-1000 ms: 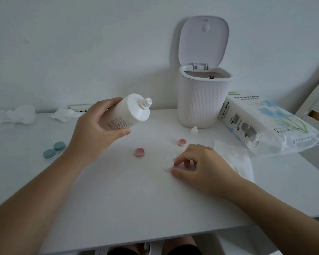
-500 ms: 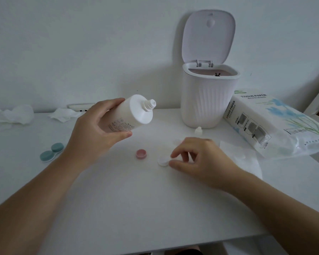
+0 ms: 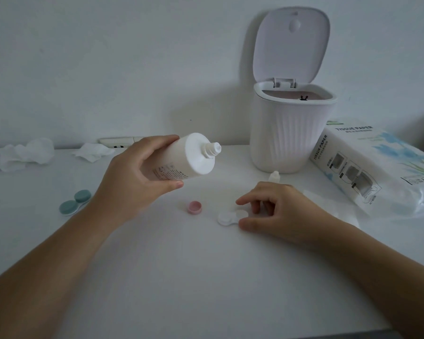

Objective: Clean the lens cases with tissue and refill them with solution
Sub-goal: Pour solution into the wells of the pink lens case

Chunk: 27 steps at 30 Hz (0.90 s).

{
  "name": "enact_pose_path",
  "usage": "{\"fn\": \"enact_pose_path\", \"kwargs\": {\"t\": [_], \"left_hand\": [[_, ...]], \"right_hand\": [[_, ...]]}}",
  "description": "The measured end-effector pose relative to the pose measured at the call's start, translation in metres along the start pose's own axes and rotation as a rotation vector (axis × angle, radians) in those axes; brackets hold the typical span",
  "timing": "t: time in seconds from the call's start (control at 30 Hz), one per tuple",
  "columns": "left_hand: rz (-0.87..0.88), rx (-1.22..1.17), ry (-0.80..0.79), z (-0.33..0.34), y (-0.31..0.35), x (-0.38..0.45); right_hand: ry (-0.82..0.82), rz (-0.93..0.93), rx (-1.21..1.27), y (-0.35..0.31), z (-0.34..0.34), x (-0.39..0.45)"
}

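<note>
Left hand point(image 3: 132, 182) still grips the solution bottle point(image 3: 181, 157); right hand point(image 3: 279, 211) now pinches the white lens case point(image 3: 228, 217), uncovered.

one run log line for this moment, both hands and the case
left hand grips solution bottle, uncapped, tilted | right hand pinches white lens case on table | pink cap beside case | pour not started

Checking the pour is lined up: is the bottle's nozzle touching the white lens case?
Apart. The head view shows the nozzle raised well above and left of the case, bare table between them.
</note>
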<state>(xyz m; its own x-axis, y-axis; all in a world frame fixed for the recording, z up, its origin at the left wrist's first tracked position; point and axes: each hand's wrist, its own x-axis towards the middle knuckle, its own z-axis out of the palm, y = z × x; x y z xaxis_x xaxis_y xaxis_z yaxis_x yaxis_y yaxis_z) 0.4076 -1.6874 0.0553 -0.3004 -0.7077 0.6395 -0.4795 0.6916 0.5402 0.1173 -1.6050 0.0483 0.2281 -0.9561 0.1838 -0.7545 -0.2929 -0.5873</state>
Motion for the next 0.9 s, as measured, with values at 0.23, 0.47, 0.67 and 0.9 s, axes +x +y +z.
{"fn": "enact_pose_path", "kwargs": {"t": [0.23,0.47,0.67,0.9], "left_hand": [[0.029,0.055,-0.060,-0.004,0.007,0.001],[0.086,0.221,-0.081,-0.005,0.014,0.002],[0.180,0.331,-0.102,-0.001,0.018,0.001],[0.288,0.402,-0.078,0.002,0.023,0.002]], "right_hand": [[0.027,-0.023,0.067,-0.002,0.001,0.000],[0.144,0.004,0.217,0.001,-0.010,-0.002],[0.169,0.009,0.269,0.002,-0.011,-0.004],[0.183,-0.039,0.274,0.000,-0.011,-0.006]]}}
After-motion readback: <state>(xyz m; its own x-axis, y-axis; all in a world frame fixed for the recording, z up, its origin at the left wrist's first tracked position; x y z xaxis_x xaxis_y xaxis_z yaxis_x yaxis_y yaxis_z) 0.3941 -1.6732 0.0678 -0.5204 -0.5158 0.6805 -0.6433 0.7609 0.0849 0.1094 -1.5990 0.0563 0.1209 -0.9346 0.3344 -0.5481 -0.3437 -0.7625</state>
